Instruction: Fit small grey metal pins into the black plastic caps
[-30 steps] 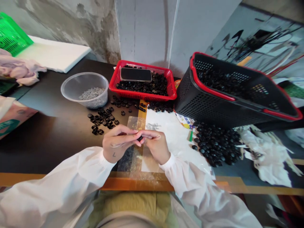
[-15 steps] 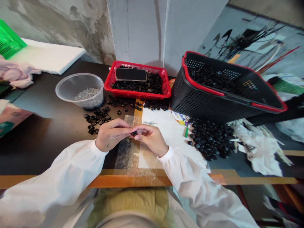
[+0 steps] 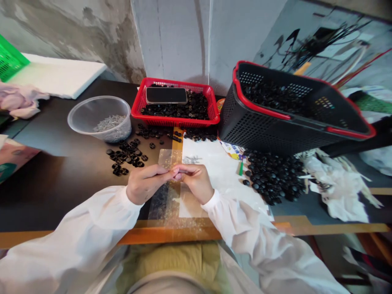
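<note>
My left hand [image 3: 147, 183] and my right hand [image 3: 197, 179] meet fingertip to fingertip above a clear plastic sheet [image 3: 167, 209] near the front of the table. Both are closed in a pinch around a small round black part, which the fingers now hide. On the white paper [image 3: 196, 208] just beyond my right hand lie a few thin metal pins [image 3: 192, 159]. Loose black ring-shaped parts [image 3: 124, 157] lie beyond my left hand. A heap of black domed caps [image 3: 274, 177] spreads to the right.
Metal pins fill part of a clear bowl [image 3: 99, 99]. Behind my hands, a red basket [image 3: 174, 120] of black parts carries a phone [image 3: 166, 95]. A tall black basket [image 3: 260, 130] stands right, near a green-handled tool [image 3: 241, 168] and white cloth gloves [image 3: 339, 192].
The small round black part showed between my fingertips before and is now covered by them. My left fingers have closed in against the right ones, and both hands sit slightly lower.
</note>
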A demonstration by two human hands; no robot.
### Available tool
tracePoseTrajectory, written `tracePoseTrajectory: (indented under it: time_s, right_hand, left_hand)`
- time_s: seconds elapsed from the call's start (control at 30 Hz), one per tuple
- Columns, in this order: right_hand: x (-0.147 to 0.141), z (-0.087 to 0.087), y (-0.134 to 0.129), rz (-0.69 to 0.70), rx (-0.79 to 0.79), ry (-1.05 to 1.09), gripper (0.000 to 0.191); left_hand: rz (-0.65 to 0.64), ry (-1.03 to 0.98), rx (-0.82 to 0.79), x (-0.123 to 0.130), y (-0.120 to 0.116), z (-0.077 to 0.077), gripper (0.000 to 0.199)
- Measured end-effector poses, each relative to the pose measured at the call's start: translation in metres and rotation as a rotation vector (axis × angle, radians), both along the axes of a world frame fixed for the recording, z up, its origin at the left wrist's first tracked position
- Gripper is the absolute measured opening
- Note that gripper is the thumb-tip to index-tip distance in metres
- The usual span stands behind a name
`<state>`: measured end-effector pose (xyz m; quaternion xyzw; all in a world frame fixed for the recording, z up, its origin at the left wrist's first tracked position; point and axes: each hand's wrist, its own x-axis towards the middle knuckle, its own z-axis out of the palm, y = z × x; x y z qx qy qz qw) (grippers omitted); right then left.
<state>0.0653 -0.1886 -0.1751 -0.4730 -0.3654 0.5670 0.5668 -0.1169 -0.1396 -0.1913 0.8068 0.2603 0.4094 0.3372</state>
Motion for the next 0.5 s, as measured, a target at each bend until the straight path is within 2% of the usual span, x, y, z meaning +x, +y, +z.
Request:
tracePoseTrajectory:
  time_s: [0.13,0.17,0.2,0.27,0.3,0.4,0.5]
  right_hand:
    - [0.004,0.009,0.004,0.084,0.074,-0.081,0.016]
    - [0.009,0.012,0.005,0.126,0.098,-0.125,0.019]
    - [0.015,0.016,0.006,0.154,0.118,-0.180,0.021]
    - [0.036,0.022,0.005,0.139,0.141,-0.331,0.025]
    - [0.050,0.026,0.002,0.088,0.147,-0.430,0.027]
    - [0.100,0.033,-0.017,-0.195,0.143,-0.849,0.032]
    - [0.151,0.033,-0.040,-0.423,0.031,-1.259,0.032]
  left_hand:
    - [0.039,-0.026,0.178,0.001,0.007,0.004,0.033]
    - [0.046,-0.057,0.214,0.000,0.010,0.005,0.036]
    - [0.030,-0.069,0.318,-0.001,0.013,0.006,0.040]
    - [0.058,-0.048,0.399,-0.002,0.018,0.008,0.046]
    - [0.065,-0.029,0.424,-0.003,0.019,0.008,0.047]
    - [0.074,0.026,0.438,-0.002,0.021,0.010,0.041]
    - [0.050,0.070,0.441,0.003,0.021,0.009,0.030]
